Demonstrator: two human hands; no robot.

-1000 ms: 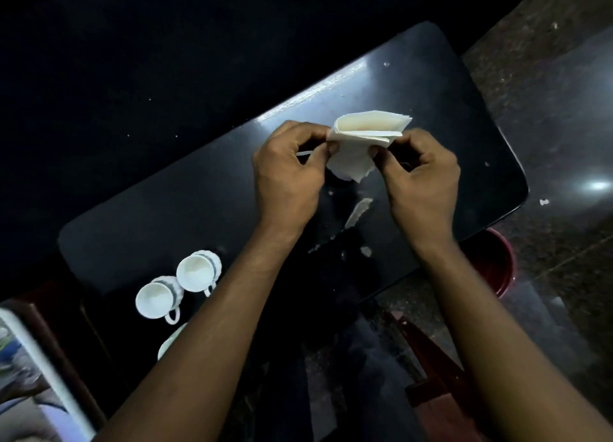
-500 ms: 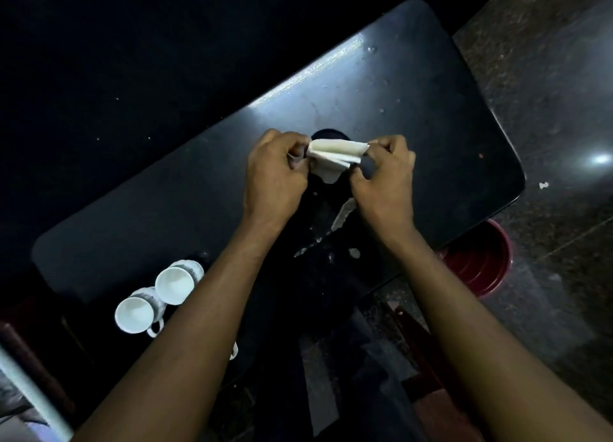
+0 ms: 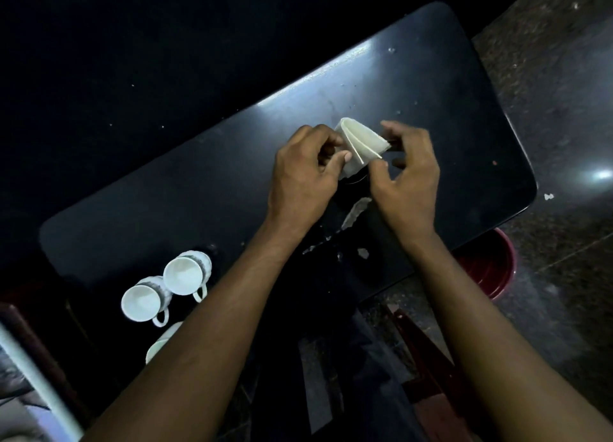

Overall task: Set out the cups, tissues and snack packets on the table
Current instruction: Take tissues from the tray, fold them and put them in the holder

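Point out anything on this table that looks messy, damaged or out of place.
Pale scraps and specks litter the glossy black table just below the hands, like torn bits or chipped finish; I cannot tell which. The two white handled cups stand upright at the near left, and the folded white tissue looks intact.

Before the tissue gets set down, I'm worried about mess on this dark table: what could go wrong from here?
1. The table shows pale smears and crumbs right under the hands, so the tissue could pick up dirt.
2. The left hand and right hand pinch thin folded paper; it may tear or unfold.
3. The cups sit near the table's front edge, beside the left forearm, which could knock them.
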